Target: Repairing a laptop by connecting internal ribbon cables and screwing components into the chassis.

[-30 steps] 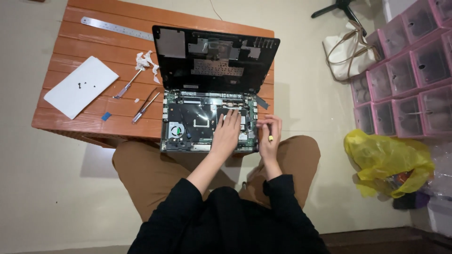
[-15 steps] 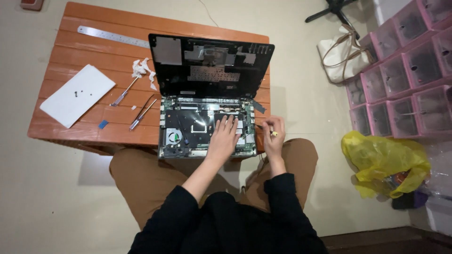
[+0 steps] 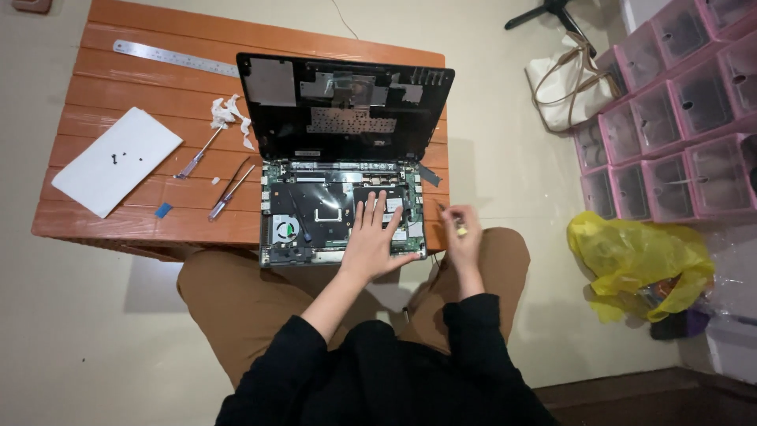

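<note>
On the orange worktop (image 3: pixel 118 71), our left hand (image 3: pixel 371 237) lies flat, fingers spread, on the motherboard (image 3: pixel 331 213). At three o'clock, our right hand (image 3: pixel 461 233) pinches a small yellow-tipped tool (image 3: pixel 460 230); we should press gently.

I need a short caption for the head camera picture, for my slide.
Left hand flat on opened laptop; right hand holds small yellow-tipped tool.

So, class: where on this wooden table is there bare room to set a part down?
Bare wood lies between the metal ruler and white sheet, and along the table front edge below the sheet. It is crowded beside the opened laptop, where screwdrivers and tissue lie.
</note>
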